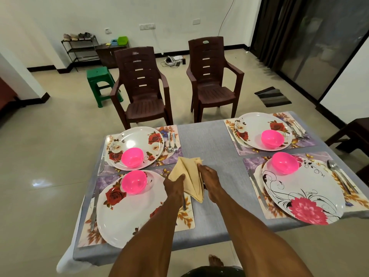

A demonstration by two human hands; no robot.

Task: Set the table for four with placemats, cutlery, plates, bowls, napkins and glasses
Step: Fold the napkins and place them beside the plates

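Note:
A folded yellow napkin [190, 176] hangs above the grey table [209, 148] at its middle. My left hand [173, 185] pinches its lower left edge and my right hand [209, 178] grips its right side. Four floral placemats each carry a white flowered plate and a pink bowl: far left [132, 157], near left [134, 181], far right [272, 138], near right [285, 162]. A knife lies left of each plate, spoon and fork to the right [172, 142]. The near-left mat's right cutlery is mostly hidden by my left arm.
Two brown plastic chairs [143, 92] stand past the table's far edge, a green stool [100, 84] behind them. Another dark chair [353, 134] is at the right. My bare foot [215, 260] shows below the near table edge.

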